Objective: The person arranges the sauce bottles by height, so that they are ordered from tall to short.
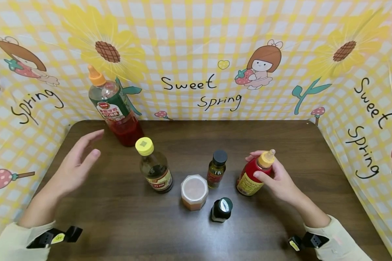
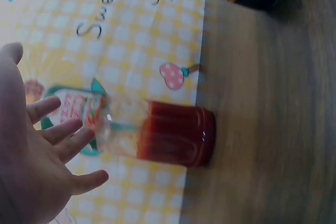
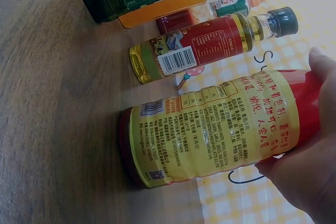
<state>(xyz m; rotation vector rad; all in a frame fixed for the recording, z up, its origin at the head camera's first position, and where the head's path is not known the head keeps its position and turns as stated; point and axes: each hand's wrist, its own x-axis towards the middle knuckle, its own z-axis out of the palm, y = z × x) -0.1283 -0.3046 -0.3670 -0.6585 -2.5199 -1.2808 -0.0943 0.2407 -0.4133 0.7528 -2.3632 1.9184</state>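
Note:
My right hand (image 1: 282,181) grips the upper part of a red ketchup squeeze bottle (image 1: 250,177) with a yellow nozzle cap; its yellow label (image 3: 210,129) faces the right wrist camera. The bottle stands on the table or just over it; I cannot tell which. On the left, my left hand (image 1: 73,165) hovers with spread fingers, holding nothing. Beyond it stands a large clear sauce bottle (image 1: 115,112) with an orange nozzle, a green label and red sauce inside. In the left wrist view that bottle (image 2: 176,134) appears past the fingers, with no contact visible.
Between the hands stand a yellow-capped dark sauce bottle (image 1: 155,172), a white-lidded jar (image 1: 194,192), a small black-capped oil bottle (image 1: 217,170) and a short dark green bottle (image 1: 221,210). Behind the brown table (image 1: 117,224) hangs a yellow checked cloth (image 1: 183,47).

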